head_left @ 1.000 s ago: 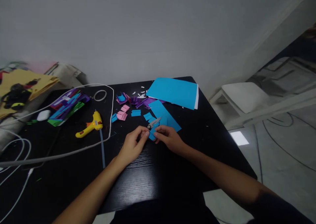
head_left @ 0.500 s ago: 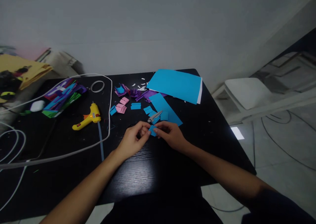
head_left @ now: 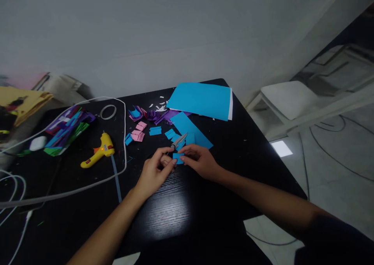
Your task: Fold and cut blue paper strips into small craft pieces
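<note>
Between my two hands is a small piece of blue paper [head_left: 178, 158], held just above the black table [head_left: 216, 195]. My left hand [head_left: 156, 169] pinches its left side between thumb and fingers. My right hand [head_left: 201, 161] grips the right side the same way. Just beyond my fingertips, scissors [head_left: 178, 141] lie on small cut blue pieces [head_left: 170, 134]. A long blue paper strip [head_left: 201, 135] rests behind my right hand. Folded pink pieces [head_left: 137, 135] and another blue folded piece [head_left: 155, 131] sit farther left.
A yellow glue gun [head_left: 102, 150] with a glue stick lies left, inside a loop of white cable [head_left: 125, 121]. Large blue sheets [head_left: 201, 101], purple pieces and white scraps are at the back. Bundled coloured strips [head_left: 68, 128] lie far left. A white stool [head_left: 288, 99] stands right.
The blue paper has turned from a tilted position to a flatter, squarer one between my fingers. Both hands keep hold of it. The camera view has shifted slightly.
</note>
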The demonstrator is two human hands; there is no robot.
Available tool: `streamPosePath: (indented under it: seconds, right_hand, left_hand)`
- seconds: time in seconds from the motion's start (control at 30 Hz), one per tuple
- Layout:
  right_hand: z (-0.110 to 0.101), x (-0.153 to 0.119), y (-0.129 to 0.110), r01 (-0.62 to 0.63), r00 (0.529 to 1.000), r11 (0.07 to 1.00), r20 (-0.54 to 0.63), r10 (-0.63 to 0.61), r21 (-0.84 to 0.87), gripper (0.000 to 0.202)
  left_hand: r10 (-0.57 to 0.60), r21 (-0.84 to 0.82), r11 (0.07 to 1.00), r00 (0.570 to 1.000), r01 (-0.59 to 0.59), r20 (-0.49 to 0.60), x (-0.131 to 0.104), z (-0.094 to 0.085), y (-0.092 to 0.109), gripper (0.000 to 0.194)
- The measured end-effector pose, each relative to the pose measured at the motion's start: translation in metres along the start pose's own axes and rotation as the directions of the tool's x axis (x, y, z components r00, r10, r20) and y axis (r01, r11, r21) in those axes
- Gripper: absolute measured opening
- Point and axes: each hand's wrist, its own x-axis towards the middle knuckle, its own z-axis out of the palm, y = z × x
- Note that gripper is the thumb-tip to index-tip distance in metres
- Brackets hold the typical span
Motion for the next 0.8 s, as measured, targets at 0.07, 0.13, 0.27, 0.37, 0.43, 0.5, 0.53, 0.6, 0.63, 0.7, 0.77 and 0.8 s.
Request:
streamPosePath:
  seconds: [0.07,0.13,0.27,0.37,0.43,0.5,0.53,0.6,0.63,0.7,0.77,0.8]
  right_hand:
    - [-0.0002,0.0,0.0,0.004,1.0,1.0,0.01,-0.004,0.001,0.016]
    - [-0.0003,-0.0003,0.0001,0.015,1.0,1.0,0.012,-0.015,-0.009,0.015]
    - [-0.0001,-0.0011,0.0,0.04,0.999,0.998,0.007,-0.039,-0.057,0.019]
    - [0.0001,-0.0012,-0.0016,0.019,1.0,0.997,-0.001,-0.019,-0.077,0.019]
    - [0.0002,-0.0008,-0.0032,0.002,1.0,0.997,-0.008,-0.003,-0.075,0.018]
    - [0.0003,-0.0002,-0.0044,-0.011,1.0,0.998,-0.006,0.01,-0.067,0.017]
    - [0.0005,-0.0001,-0.0046,-0.014,1.0,0.998,-0.004,0.013,-0.061,0.018]
    - [0.001,-0.0001,-0.0039,-0.015,1.0,0.998,-0.005,0.015,-0.054,0.02]
    - [0.0013,-0.0002,-0.0032,-0.014,1.0,0.998,-0.006,0.013,-0.053,0.02]
    - [0.0019,-0.0006,-0.0013,-0.008,1.0,0.999,-0.006,0.008,-0.046,0.02]
    - [0.002,-0.0008,0.0001,-0.006,1.0,0.999,0.001,0.006,-0.039,0.018]
    - [0.002,-0.0007,0.0003,-0.005,1.0,0.999,0.005,0.005,-0.039,0.018]
  left_hand:
    - [-0.021,-0.012,1.0,1.0,0.021,-0.003,0.0005,-0.0006,0.0003,0.036]
    - [-0.045,-0.013,0.999,0.999,0.045,0.016,0.0012,-0.0012,0.0003,0.031]
    - [-0.081,-0.029,0.996,0.996,0.083,0.042,0.002,-0.0018,-0.0005,0.026]
    - [-0.08,-0.02,0.997,0.996,0.081,0.04,0.0017,-0.002,-0.0003,0.026]
    - [-0.064,0.007,0.998,0.997,0.064,0.039,0.0015,-0.0023,0.0007,0.025]
    - [-0.038,0.04,0.999,0.999,0.037,0.039,0.0014,-0.0027,0.0022,0.023]
    - [-0.022,0.057,0.998,0.999,0.02,0.041,0.0014,-0.0029,0.003,0.023]
    - [0.006,0.093,0.996,0.999,-0.01,0.049,0.0013,-0.0032,0.0044,0.021]
    - [0.015,0.108,0.994,0.998,-0.021,0.056,0.0011,-0.0033,0.0049,0.021]
    - [0.023,0.13,0.991,0.997,-0.032,0.069,0.0007,-0.0034,0.0051,0.02]
    - [0.018,0.136,0.99,0.997,-0.028,0.075,0.0001,-0.0034,0.0045,0.019]
    - [0.014,0.134,0.991,0.997,-0.025,0.076,-0.0001,-0.0035,0.004,0.019]
